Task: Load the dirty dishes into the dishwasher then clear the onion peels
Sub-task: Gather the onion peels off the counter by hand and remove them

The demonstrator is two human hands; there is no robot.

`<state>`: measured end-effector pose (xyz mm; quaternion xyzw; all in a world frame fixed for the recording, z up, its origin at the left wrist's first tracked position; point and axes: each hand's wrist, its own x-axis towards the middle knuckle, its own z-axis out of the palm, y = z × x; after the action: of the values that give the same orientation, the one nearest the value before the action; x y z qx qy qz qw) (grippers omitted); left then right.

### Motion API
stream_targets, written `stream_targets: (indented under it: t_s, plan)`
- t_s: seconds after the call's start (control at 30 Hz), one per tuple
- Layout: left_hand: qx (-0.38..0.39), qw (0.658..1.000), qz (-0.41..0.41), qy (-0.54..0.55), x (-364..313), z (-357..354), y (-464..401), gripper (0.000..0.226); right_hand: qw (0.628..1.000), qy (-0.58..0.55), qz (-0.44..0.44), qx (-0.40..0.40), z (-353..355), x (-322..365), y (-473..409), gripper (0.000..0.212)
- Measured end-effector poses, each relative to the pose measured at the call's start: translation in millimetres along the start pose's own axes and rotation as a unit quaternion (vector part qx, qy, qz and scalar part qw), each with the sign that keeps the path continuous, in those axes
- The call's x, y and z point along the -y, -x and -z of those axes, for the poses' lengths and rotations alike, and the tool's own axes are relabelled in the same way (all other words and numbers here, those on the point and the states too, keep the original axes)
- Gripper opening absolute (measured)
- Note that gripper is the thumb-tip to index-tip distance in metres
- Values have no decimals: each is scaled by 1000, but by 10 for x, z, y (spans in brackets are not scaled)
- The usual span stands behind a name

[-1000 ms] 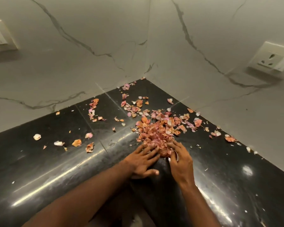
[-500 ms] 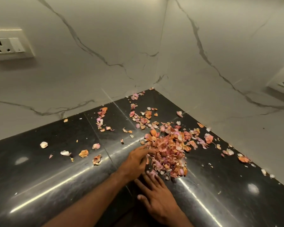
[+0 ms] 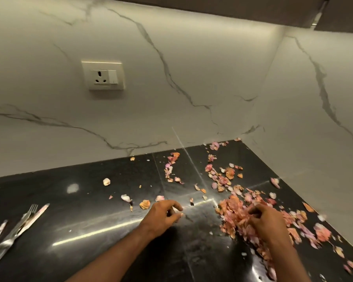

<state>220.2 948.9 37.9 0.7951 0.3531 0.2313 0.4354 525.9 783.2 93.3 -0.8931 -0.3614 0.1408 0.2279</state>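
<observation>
Onion peels (image 3: 235, 212) now under right hand (image 3: 267, 220)

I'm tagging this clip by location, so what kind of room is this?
Most likely a home kitchen: a polished black countertop set in a corner, a marble-look backsplash with a wall socket, onion peels strewn about, and cutlery lying at the left.
</observation>
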Motion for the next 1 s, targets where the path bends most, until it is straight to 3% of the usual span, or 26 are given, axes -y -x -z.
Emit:
stream_targets:
  t_s: [0.13, 0.23, 0.3, 0.4, 0.5, 0.6, 0.67, 0.8, 0.9, 1.0]
  plan:
    - [-43, 997, -9, -62, 171, 73, -98, 8, 998, 14, 63, 4, -252, 206, -1, 21]
    - [-126, 986, -12, -107, 369, 94, -130, 17, 987, 63, 141, 40, -524, 265, -20, 42]
    - [-189, 967, -15, -171, 499, 101, -116, 25, 979, 126, 140, 75, -666, 211, -31, 58]
    - [-247, 931, 97, -252, 698, 212, -70, 58, 977, 159, 122, 73, -737, 124, -7, 75]
    - [-268, 894, 247, -261, 816, 329, -4, 88, 982, 115, 146, -8, -690, 82, 54, 60]
    - [-237, 867, 351, -261, 853, 361, -6, 99, 992, -20, 119, -36, -626, 55, 115, 51]
    - [-197, 878, 333, -280, 807, 314, -67, 95, 990, -66, 118, -45, -611, 47, 165, 49]
    - [-104, 945, 186, -248, 443, -60, -253, 74, 979, -122, 145, -71, -669, 122, 267, 46]
    - [-13, 990, 81, -113, 3, -426, -280, 58, 981, -110, 148, -62, -790, 210, 344, 47]
    - [23, 998, 40, 48, -308, -543, -243, 50, 984, -48, 166, -50, -864, 276, 354, 52]
